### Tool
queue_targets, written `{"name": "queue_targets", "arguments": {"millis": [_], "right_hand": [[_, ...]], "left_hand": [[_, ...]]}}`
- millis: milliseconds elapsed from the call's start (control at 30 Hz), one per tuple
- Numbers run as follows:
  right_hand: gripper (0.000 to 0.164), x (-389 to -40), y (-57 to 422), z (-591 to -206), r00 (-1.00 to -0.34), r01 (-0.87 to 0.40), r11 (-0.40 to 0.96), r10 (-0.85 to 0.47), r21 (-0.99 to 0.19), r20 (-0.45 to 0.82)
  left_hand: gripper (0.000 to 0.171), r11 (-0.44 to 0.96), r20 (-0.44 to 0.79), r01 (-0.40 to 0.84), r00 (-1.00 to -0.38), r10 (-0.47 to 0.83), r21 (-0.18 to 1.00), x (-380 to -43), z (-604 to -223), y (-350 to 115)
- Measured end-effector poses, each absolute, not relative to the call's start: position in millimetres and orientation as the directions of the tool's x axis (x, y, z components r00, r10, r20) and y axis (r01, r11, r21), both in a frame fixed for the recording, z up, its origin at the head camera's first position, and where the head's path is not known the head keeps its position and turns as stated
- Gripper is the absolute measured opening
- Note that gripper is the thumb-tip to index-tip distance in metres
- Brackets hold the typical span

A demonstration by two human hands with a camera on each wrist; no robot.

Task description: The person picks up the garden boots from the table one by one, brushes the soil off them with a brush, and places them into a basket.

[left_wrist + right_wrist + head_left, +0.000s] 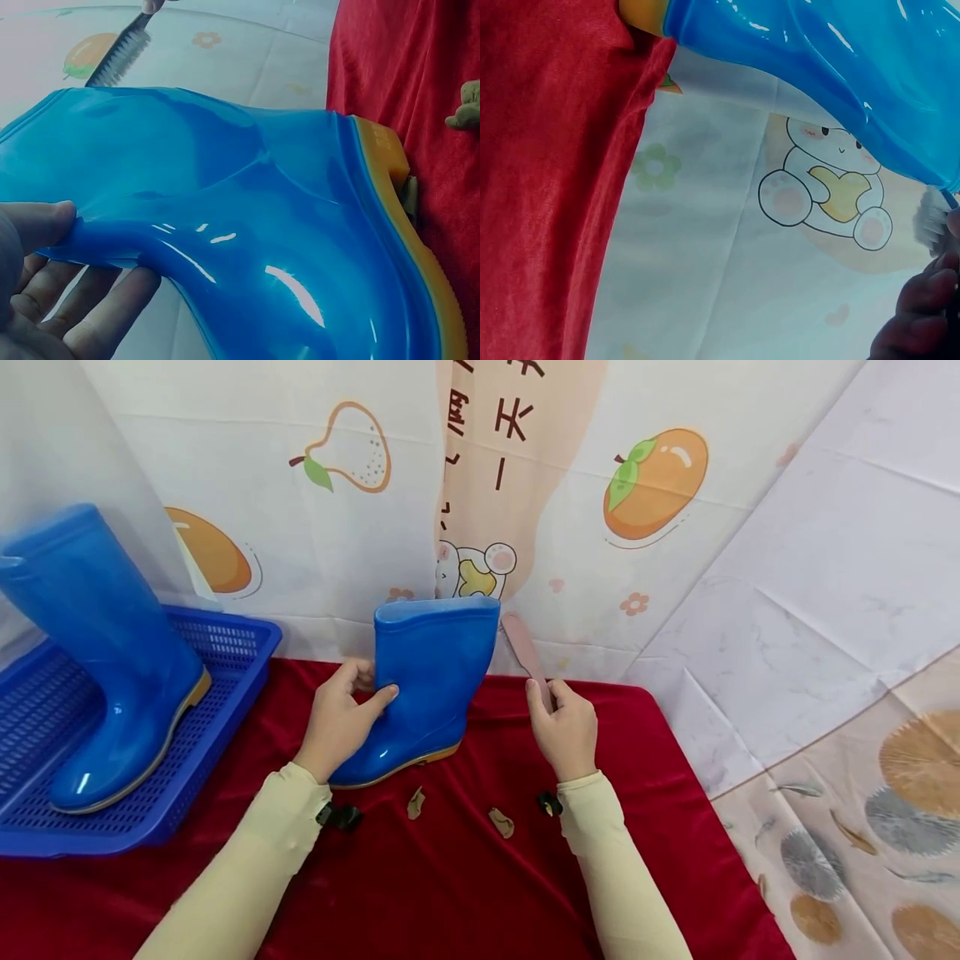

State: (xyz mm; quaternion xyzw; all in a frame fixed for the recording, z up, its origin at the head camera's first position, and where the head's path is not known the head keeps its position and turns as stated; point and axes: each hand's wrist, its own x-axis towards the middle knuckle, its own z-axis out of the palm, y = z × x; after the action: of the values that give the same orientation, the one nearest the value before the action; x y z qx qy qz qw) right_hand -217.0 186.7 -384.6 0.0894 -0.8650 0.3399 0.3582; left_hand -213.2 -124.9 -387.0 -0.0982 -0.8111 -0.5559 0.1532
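A blue rain boot point(435, 668) with a yellow sole stands tilted on the red cloth. My left hand point(337, 718) grips the front of its shaft, thumb on the near side and the other fingers round the far side, as the left wrist view also shows. Right of the boot, my right hand point(564, 731) holds a brush point(525, 652) by its handle, its pinkish back facing the head camera. White bristles point(126, 56) show in the left wrist view. In the right wrist view the bristles point(931, 221) appear close to the boot's top edge; contact is unclear.
A second blue boot point(123, 668) stands in a blue perforated basket point(255, 647) on the left. Small brown crumpled pieces point(501, 822) lie on the red cloth point(450, 893) before the boot. A printed white curtain point(247, 468) hangs behind the table.
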Motion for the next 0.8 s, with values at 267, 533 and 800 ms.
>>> {"name": "queue_targets", "arguments": {"millis": [267,533,800], "right_hand": [[0.051,-216.6,186.7,-381.2,-0.723,-0.408,0.735,0.102,-0.542,0.683],[0.046,-216.3,191.2,-382.6,-0.744,-0.375,0.734,0.126,-0.566,0.656],[0.037,-216.6,193.3,-380.9,-0.778,-0.354,0.735,0.110,-0.578,0.618]], "left_hand": [[0.031,0.356,0.424,0.372,-0.902,-0.078,0.857,-208.8,-380.1,-124.8],[0.028,0.286,0.503,0.442,-0.841,-0.198,0.850,-206.7,-378.3,-125.6],[0.031,0.322,0.518,0.429,-0.808,-0.281,0.844,-205.3,-371.1,-132.9]]}}
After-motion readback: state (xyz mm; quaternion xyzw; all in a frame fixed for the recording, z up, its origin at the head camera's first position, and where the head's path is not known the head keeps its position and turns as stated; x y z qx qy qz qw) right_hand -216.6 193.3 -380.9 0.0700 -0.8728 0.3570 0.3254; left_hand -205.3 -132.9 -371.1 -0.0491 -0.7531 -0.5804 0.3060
